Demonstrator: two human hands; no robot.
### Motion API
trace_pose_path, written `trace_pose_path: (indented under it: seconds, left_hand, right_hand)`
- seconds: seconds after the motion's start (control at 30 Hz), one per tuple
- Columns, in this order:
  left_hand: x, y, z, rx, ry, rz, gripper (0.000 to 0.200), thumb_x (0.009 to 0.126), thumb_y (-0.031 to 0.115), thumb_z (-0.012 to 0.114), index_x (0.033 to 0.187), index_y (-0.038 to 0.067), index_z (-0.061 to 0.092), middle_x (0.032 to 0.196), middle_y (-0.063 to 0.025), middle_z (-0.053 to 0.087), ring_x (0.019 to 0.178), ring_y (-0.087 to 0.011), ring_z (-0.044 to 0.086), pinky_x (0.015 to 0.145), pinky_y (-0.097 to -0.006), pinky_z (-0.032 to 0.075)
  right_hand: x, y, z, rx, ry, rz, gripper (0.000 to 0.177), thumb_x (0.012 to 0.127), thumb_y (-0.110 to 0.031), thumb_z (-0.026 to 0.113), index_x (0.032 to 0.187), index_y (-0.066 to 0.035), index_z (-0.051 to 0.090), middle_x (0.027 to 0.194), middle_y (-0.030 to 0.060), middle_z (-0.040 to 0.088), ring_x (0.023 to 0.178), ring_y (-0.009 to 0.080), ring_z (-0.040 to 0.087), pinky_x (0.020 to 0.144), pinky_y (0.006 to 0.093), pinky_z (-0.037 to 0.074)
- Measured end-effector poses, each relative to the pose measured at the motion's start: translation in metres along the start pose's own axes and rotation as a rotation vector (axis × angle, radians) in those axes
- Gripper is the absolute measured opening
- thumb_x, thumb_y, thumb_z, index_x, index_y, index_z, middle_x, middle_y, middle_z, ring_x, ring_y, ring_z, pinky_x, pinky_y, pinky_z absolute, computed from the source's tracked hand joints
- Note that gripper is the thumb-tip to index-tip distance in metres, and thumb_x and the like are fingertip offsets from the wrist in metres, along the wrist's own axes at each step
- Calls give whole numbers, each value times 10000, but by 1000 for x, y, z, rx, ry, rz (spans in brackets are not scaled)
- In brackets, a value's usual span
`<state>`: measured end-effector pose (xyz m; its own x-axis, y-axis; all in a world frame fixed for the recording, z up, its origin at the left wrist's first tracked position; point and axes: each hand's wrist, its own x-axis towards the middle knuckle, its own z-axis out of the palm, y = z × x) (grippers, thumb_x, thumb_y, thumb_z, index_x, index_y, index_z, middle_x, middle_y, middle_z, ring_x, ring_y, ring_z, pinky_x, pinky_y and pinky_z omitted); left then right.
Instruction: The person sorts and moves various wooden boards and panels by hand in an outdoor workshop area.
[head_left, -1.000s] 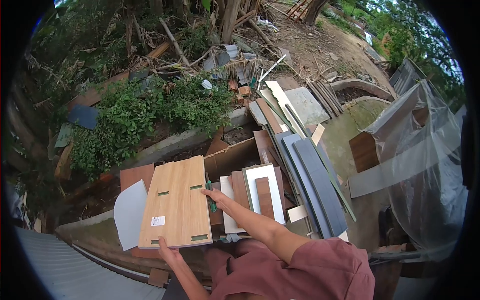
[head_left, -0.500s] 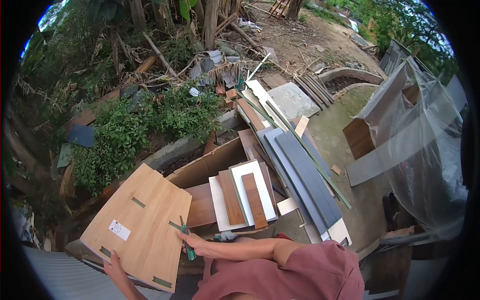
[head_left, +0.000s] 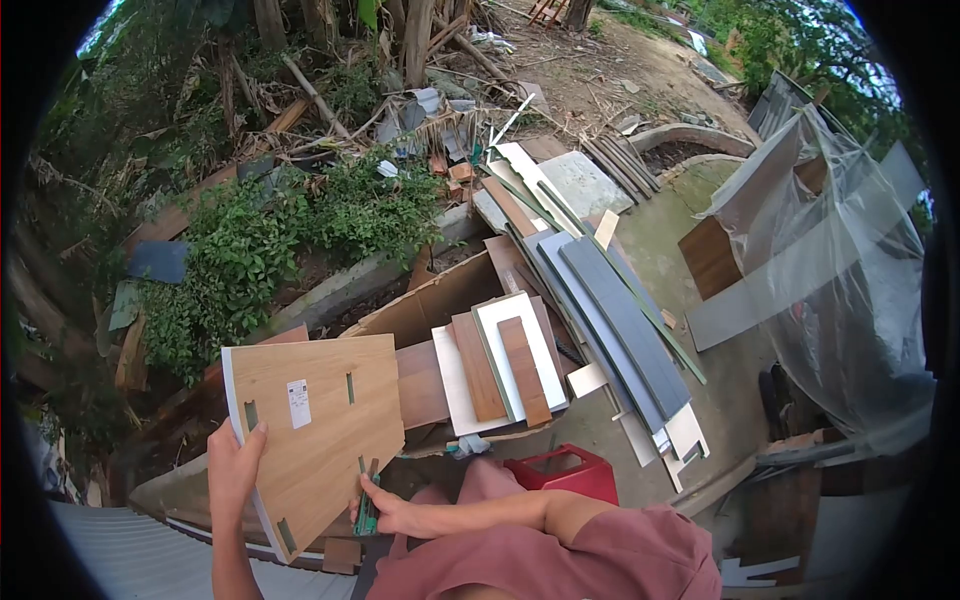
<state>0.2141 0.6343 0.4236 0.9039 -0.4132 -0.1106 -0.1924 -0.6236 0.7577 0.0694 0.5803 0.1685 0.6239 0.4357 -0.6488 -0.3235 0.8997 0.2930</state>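
Note:
A light wood-grain board (head_left: 335, 440) with a white label and several green-lined slots is tilted up in front of me. My left hand (head_left: 236, 462) grips its left edge, thumb on the face and fingers behind. At the lower right edge of the board, my right hand (head_left: 388, 508) is closed around a green-handled tool (head_left: 366, 512) that looks like pliers. Its dark metal tip points up beside a slot, and part of its handle is hidden by the fingers.
Right of the board, a cardboard box (head_left: 440, 297) has brown and white panels (head_left: 480, 370) lying across it. Long dark grey planks (head_left: 625, 325) are stacked beyond. A red plastic stool (head_left: 575, 475) stands by my knees. Clear plastic sheeting (head_left: 830, 270) drapes over panels at the right.
The board has turned clockwise and stands more upright. My left hand has moved up along its left edge; my right hand with the tool has shifted slightly down. More of the red stool shows.

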Motion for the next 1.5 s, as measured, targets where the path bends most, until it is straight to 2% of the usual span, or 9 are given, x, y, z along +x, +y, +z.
trace_pose_path:
  seconds: [0.13, 0.2, 0.27, 0.4, 0.57, 0.7, 0.8, 1.13, 1.5]
  left_hand:
    - [27, -27, 17, 121, -95, 110, 293, 795, 154, 584, 996, -59, 575, 805, -206, 646, 733, -268, 652, 674, -356, 478]
    - [32, -31, 25, 179, -84, 182, 306, 798, 189, 591, 994, -45, 580, 813, -230, 631, 769, -348, 637, 679, -367, 477]
    - [44, -42, 24, 211, -137, 168, 318, 808, 222, 589, 991, -38, 580, 806, -237, 625, 775, -368, 626, 678, -372, 476]
    - [35, -46, 22, 278, -184, 112, 340, 822, 247, 587, 993, -47, 572, 789, -223, 627, 734, -335, 629, 668, -372, 473]
    - [7, -53, 33, 64, -138, 114, 299, 845, 209, 607, 980, -56, 572, 709, -146, 622, 627, -146, 557, 602, -313, 458]
    - [-20, -55, 35, 90, -116, 72, 295, 841, 202, 631, 976, -55, 575, 675, -125, 613, 582, -122, 529, 567, -289, 453]
    - [-35, -59, 35, 65, -114, 92, 288, 841, 197, 632, 972, -53, 576, 676, -125, 614, 589, -119, 534, 568, -294, 453]
    - [-59, -79, 30, 141, -117, 69, 284, 818, 177, 648, 974, -52, 581, 681, -178, 602, 559, -269, 585, 544, -322, 459]
    - [-73, -88, 35, 78, -56, 60, 299, 789, 135, 676, 1006, -50, 587, 677, -144, 611, 554, -182, 582, 534, -296, 452]
  right_hand:
    - [27, -6, -14, 8, -102, -34, 342, 859, -451, 536, 918, -118, 484, 704, 99, 561, 601, 232, 527, 569, 375, 485]
    - [18, -20, -11, -86, -43, -13, 352, 871, -449, 516, 988, -119, 474, 846, 128, 615, 623, 219, 532, 567, 364, 493]
    - [-4, -33, -12, -199, -62, -103, 544, 893, -434, 488, 1294, -105, 325, 1184, 157, 544, 645, 153, 507, 572, 322, 494]
    - [-80, -72, -33, -391, 46, -375, 458, 893, -343, 551, 1262, -136, 377, 911, 93, 600, 622, 119, 519, 555, 290, 502]
    - [-138, -89, -72, -902, 423, -810, 490, 904, -214, 505, 1348, -132, 315, 975, 78, 547, 734, 117, 515, 634, 286, 482]
    - [-161, -83, -36, -1392, 708, -1147, 514, 887, -154, 518, 1367, -139, 337, 1019, 101, 551, 778, 181, 559, 695, 304, 477]
    - [-186, -69, 41, -1764, 546, -1507, 539, 848, -105, 562, 1348, -180, 376, 1003, 101, 546, 790, 238, 575, 690, 328, 487]
    - [-178, -45, 128, -2204, 94, -1444, 656, 749, -76, 646, 1337, -209, 389, 925, 71, 533, 753, 243, 561, 625, 349, 489]
    - [-147, -110, 88, -2311, 315, -1229, 568, 805, -150, 613, 1325, -236, 402, 838, 94, 521, 718, 280, 579, 615, 393, 503]
